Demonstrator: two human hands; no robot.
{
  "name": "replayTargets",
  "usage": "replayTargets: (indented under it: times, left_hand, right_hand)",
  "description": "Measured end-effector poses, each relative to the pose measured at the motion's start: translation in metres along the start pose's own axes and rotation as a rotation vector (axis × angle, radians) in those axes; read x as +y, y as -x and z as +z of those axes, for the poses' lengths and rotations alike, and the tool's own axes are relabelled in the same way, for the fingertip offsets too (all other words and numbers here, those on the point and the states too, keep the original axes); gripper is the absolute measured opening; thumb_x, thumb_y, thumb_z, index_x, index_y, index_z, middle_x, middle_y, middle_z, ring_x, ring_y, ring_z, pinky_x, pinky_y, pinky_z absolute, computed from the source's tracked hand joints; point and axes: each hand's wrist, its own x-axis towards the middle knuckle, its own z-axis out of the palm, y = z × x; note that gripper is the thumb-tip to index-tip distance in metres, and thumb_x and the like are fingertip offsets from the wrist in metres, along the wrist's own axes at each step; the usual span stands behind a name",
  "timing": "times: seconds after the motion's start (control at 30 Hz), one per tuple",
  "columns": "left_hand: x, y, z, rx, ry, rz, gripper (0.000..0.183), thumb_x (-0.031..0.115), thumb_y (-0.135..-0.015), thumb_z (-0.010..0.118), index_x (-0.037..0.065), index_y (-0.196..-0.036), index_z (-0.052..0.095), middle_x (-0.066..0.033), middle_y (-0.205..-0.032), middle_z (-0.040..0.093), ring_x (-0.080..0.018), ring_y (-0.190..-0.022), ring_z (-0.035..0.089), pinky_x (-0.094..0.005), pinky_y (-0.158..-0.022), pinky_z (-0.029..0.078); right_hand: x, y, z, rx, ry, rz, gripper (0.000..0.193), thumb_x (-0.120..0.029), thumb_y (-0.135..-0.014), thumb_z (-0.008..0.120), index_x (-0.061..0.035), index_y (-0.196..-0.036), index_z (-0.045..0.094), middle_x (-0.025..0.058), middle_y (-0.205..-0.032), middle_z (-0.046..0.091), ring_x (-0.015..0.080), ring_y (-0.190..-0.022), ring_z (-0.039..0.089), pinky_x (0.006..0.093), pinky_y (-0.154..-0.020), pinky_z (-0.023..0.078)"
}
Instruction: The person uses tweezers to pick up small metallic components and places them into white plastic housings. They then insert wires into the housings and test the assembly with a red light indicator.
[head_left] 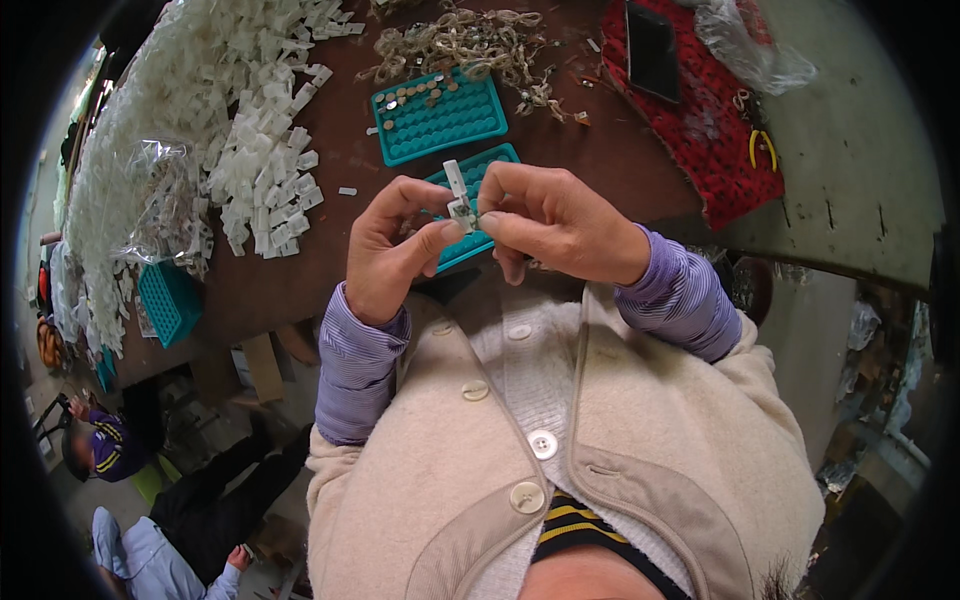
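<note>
My left fingers (pixel 432 240) pinch the white plastic piece (pixel 456 181) over the table (pixel 600 145) by its near edge; right fingers (pixel 520 230) narrow beside it, contents unclear; off-centre pressure could flip it loose.

A workshop, by its heaped white plastic pieces (pixel 275 190), teal trays (pixel 447 128) and yellow-handled tool (pixel 752 150).

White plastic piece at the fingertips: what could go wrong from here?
1. The white plastic piece might slip, since the left hand has only a fingertip grip on it; it could fall onto the nearer teal tray beneath.
2. Small round pieces in the farther teal tray could scatter if the tray is bumped.
</note>
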Motion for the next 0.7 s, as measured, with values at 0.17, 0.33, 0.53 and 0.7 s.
replayTargets:
  times: [0.17,0.33,0.53,0.7]
  left_hand:
    - [0.007,0.004,-0.01,-0.014,-0.163,0.032,0.026,0.005,-0.096,0.08,0.004,-0.118,0.066,0.0021,-0.092,0.068,0.001,-0.061,0.049,-0.0165,-0.051,0.037]
    - [0.004,0.002,-0.026,0.089,-0.032,-0.038,0.025,0.004,-0.097,0.077,0.005,-0.119,0.066,0.0012,-0.093,0.071,0.0008,-0.057,0.046,-0.0173,-0.048,0.033]
    - [-0.016,0.005,-0.008,0.079,0.326,-0.047,0.028,0.005,-0.099,0.073,0.005,-0.126,0.064,0.0018,-0.093,0.068,-0.0005,-0.055,0.044,-0.0179,-0.047,0.032]
    - [-0.015,0.008,0.005,0.106,0.297,0.077,0.022,0.005,-0.097,0.078,0.008,-0.113,0.064,0.0024,-0.092,0.066,0.0004,-0.058,0.045,-0.0177,-0.046,0.032]
  right_hand:
    - [0.001,-0.011,-0.002,-0.072,0.069,-0.018,0.015,-0.016,-0.106,0.065,-0.0028,-0.1,0.06,0.0031,-0.068,0.065,0.0083,-0.055,0.063,0.0242,-0.049,0.05]
    - [-0.014,-0.01,-0.021,-0.074,0.054,-0.033,0.014,-0.016,-0.107,0.065,-0.0032,-0.105,0.061,0.0032,-0.07,0.066,0.0075,-0.054,0.063,0.0228,-0.046,0.046]
    - [0.01,-0.018,0.0,-0.071,-0.115,-0.17,0.012,-0.014,-0.11,0.061,-0.0041,-0.104,0.06,0.0003,-0.077,0.065,0.0058,-0.064,0.064,0.0211,-0.056,0.047]
    - [0.013,-0.012,0.005,-0.017,-0.003,-0.181,0.01,-0.011,-0.107,0.063,-0.0049,-0.1,0.06,-0.0013,-0.073,0.062,0.005,-0.062,0.06,0.022,-0.055,0.046]
